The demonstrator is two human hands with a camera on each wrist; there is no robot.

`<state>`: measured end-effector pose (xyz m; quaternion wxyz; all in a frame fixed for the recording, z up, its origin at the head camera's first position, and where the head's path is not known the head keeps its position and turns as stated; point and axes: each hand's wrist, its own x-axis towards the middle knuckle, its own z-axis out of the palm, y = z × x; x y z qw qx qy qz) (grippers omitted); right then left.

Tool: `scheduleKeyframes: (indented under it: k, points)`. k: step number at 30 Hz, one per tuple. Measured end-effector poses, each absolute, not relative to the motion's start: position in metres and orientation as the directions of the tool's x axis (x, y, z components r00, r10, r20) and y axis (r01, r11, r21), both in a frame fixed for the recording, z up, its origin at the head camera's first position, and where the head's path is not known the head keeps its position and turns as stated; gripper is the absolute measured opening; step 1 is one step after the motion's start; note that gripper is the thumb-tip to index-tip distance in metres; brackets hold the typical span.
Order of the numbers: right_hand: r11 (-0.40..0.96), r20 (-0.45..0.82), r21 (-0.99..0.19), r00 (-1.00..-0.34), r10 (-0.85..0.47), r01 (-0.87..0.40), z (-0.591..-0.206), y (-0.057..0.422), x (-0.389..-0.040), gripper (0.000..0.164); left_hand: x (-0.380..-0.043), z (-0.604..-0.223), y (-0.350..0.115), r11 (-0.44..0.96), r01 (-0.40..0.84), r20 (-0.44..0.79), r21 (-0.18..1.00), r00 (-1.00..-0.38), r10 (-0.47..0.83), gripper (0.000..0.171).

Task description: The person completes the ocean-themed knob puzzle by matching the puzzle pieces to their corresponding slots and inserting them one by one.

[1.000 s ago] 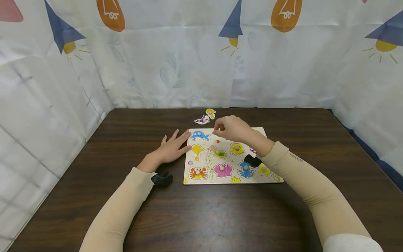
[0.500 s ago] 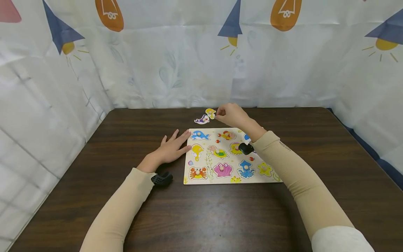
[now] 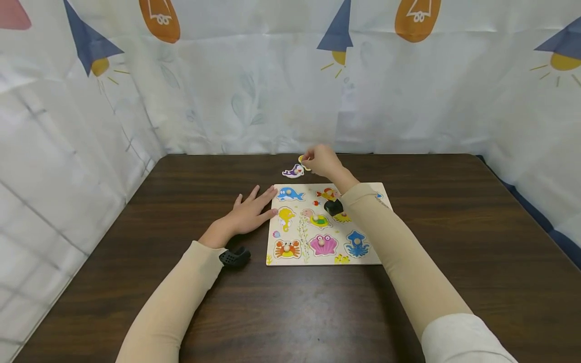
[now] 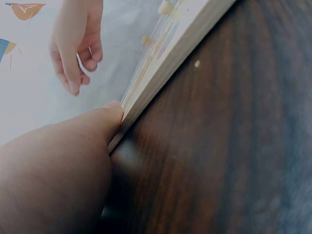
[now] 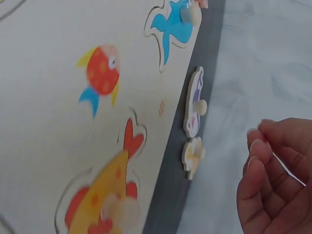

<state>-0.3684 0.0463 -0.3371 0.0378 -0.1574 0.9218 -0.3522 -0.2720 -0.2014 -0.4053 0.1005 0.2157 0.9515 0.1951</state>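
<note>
My left hand [image 3: 248,216] lies with fingers spread at the left edge of a wooden peg puzzle board [image 3: 297,205]; its thumb touches the board's side in the left wrist view. Beyond the board's far edge, my right hand [image 3: 323,160] hovers by a small yellow puzzle piece [image 3: 300,159], partly covering it in the head view. A purple-and-white puzzle piece [image 3: 293,172] lies beside it; both have knobs. The right wrist view shows my right thumb and fingers loosely bent with nothing between them, apart from the yellow piece [image 5: 193,157].
Knobbed sea-animal pieces sit in the board, among them a blue whale [image 3: 289,193], a crab [image 3: 287,249], a pink shell [image 3: 323,244] and a blue octopus [image 3: 357,244]. The dark wooden table [image 3: 290,312] reaches back to a patterned cloth [image 3: 281,101]. My right forearm covers the board's right part.
My right hand has moved from the board's far edge up and left to the yellow piece. The left hand has stayed in place at the board's left edge.
</note>
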Motion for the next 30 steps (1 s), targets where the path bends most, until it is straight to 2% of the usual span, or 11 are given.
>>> scheduleKeyframes:
  k: [6,11,30]
  points:
    - [0.583,-0.103,-0.806,-0.945,-0.312,-0.105,-0.349,0.035,-0.383,0.021,-0.27,-0.407,-0.2,0.827,0.363,-0.107,0.429,-0.889,0.445,0.071]
    - [0.579,-0.212,-0.815,-0.931,-0.296,0.001,-0.36,0.028,-0.393,0.022,-0.27,-0.408,-0.199,0.828,0.361,-0.116,0.429,-0.887,0.447,0.072]
    - [0.688,-0.249,-0.725,-0.944,-0.218,0.033,-0.368,0.016,-0.4,0.015,-0.271,-0.403,-0.199,0.833,0.36,-0.109,0.42,-0.891,0.44,0.07]
